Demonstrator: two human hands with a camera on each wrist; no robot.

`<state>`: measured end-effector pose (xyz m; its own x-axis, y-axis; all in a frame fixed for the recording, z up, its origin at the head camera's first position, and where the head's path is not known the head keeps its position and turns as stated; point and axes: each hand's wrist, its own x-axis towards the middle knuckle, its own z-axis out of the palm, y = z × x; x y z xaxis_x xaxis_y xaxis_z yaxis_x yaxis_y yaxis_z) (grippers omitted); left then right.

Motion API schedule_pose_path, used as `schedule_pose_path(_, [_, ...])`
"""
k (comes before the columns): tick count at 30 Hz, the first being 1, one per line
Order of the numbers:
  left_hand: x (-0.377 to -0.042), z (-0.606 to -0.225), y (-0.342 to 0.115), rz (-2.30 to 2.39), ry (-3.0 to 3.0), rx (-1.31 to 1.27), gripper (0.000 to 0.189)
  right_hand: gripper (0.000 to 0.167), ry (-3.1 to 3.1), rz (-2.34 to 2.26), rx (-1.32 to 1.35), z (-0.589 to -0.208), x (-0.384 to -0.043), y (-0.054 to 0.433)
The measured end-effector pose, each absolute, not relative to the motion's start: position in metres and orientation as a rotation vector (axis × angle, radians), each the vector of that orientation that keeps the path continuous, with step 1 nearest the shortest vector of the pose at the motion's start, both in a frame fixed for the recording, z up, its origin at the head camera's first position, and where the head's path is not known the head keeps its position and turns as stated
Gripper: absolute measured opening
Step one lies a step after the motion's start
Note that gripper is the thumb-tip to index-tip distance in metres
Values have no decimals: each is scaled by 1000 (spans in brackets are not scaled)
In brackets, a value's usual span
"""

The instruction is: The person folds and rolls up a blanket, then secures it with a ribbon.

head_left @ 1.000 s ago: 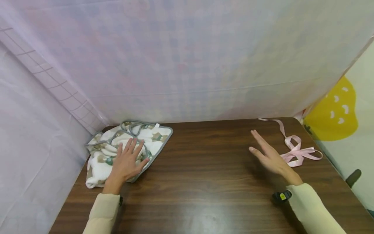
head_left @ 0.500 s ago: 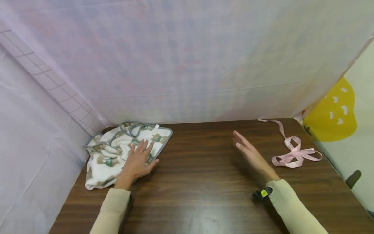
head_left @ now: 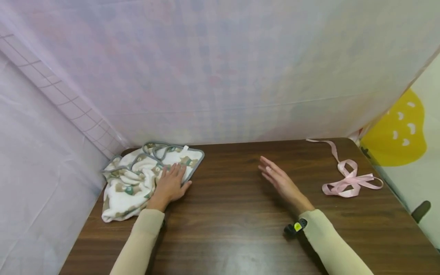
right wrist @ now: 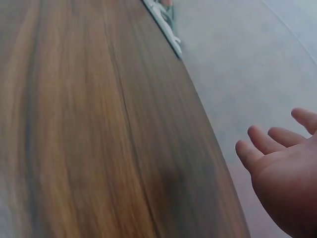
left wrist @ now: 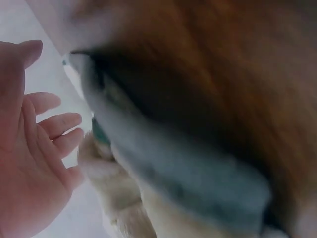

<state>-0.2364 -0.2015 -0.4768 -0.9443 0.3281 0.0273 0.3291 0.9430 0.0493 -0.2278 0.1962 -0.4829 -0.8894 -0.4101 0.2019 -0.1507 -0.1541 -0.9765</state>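
Note:
A white fleecy cloth (head_left: pixel 128 193) with brown and green animal figures and grey edging lies rumpled at the table's left. My left hand (head_left: pixel 170 185) is over the cloth's right part, palm down, fingers extended and gripping nothing. The left wrist view has the cloth's grey edging (left wrist: pixel 173 153) close and blurred, beside the hand's relaxed fingers. Right of the table's middle, my right hand (head_left: pixel 280 183) hovers with its fingers straight and holds nothing. A pink ribbon (head_left: pixel 348 181), looped like a bow with a long tail, lies to the right of that hand.
The dark wood table (head_left: pixel 227 214) reaches back to a pale checked curtain (head_left: pixel 213 76). A white sheet (head_left: pixel 31 172) hangs along the left side. Past the right edge shows a yellow shape (head_left: pixel 398 133) with white marks. Each wrist wears a strap; the right has a small black device (head_left: pixel 293 228).
My right hand has moved left, away from the ribbon. My left hand has slid rightward over the cloth. Cloth and ribbon lie as before.

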Motion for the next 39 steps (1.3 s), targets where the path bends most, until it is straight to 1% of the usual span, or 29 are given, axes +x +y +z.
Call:
schedule_pose_path(7, [-247,-482,-193,-35,-3140,-441,71,62,1793,-2246,-638,-483,-230,187])
schedule_pose_path(16, [-252,-485,-185,0,-3188,-414,60,63,1698,-2277,-661,-486,-231,178])
schedule_pose_path(19, [-253,-484,-182,45,-3177,-431,61,64,1657,-2290,-655,-487,-231,174])
schedule_pose_path(22, [-253,-483,-179,74,-3184,-431,67,66,1607,-2293,-636,-486,-232,169])
schedule_pose_path(27, [-254,-482,-173,71,-3220,-383,88,69,1459,-2333,-539,-486,-235,159])
schedule_pose_path(29, [-255,-484,-172,83,-3212,-363,90,70,1396,-2354,-484,-488,-237,154])
schedule_pose_path(35, [-255,-488,-169,106,-3157,-362,75,71,1289,-2389,-345,-494,-241,136])
schedule_pose_path(39, [-255,-487,-166,110,-3187,-378,78,70,1263,-2391,-304,-496,-243,123])
